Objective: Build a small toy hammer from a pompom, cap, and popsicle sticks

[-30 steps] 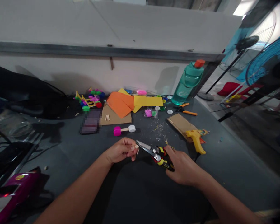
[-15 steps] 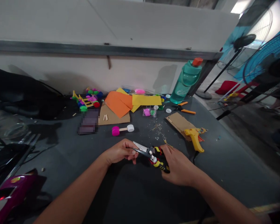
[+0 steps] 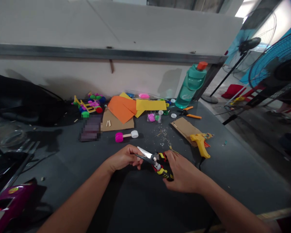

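Note:
My right hand (image 3: 181, 170) is wrapped round the black, yellow and red handles of a pair of scissors (image 3: 154, 159), whose blades are apart and point left. Close to the blade tips is my left hand (image 3: 126, 158), its thumb and fingers pinched together. What they pinch, if anything, is too small to make out. Beyond my hands lies a wooden stick with caps (image 3: 127, 135), a pink cap pair at one end and a white one at the other.
A yellow glue gun (image 3: 201, 142) rests by a cardboard piece (image 3: 184, 129) at right. Orange-handled pliers (image 3: 194, 116) and a teal bottle (image 3: 190, 87) stand behind. Orange paper (image 3: 122, 108), yellow paper (image 3: 151, 105), cardboard (image 3: 118, 125) and a colourful toy (image 3: 89, 105) lie along the wall.
The whole view has shifted slightly. My hands keep nearly the same pose, with the scissors still apart at my left fingertips.

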`<state>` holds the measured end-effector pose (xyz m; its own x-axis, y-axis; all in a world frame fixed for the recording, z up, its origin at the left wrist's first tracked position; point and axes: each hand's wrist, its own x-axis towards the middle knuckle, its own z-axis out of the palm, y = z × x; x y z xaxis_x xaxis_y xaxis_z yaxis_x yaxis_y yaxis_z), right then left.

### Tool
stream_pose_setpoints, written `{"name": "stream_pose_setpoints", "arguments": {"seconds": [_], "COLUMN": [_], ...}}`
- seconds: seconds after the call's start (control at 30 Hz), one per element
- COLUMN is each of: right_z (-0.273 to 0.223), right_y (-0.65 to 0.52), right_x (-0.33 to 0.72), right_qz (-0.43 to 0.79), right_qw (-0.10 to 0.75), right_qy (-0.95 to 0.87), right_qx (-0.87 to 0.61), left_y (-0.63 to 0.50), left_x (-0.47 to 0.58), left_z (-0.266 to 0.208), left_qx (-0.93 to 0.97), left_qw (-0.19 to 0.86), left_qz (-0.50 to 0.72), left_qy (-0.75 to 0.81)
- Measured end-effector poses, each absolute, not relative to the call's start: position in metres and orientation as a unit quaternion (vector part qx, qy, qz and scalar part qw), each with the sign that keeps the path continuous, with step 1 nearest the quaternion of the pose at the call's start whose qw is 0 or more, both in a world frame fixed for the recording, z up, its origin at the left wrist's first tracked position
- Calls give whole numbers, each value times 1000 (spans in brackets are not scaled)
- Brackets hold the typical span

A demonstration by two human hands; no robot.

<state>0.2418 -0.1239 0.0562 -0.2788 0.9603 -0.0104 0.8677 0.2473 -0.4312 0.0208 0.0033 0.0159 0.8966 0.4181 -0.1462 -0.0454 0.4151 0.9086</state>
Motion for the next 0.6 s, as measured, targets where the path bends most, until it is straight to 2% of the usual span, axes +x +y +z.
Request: {"name": "stream_pose_setpoints", "arguments": {"seconds": [0.33,0.6], "right_z": [56,55], "right_y": [-113,-114], "right_x": [245,245], "right_qz": [157,163], "right_qw": [57,55], "right_qy": [-783,-778], "right_qx": [-600,-604], "left_y": [10,9], "left_x": [20,21], "left_z": [24,22], "left_qx": [546,539], "left_qw": [808,815], "left_qz": [143,134], "left_qy": [168,167]}}
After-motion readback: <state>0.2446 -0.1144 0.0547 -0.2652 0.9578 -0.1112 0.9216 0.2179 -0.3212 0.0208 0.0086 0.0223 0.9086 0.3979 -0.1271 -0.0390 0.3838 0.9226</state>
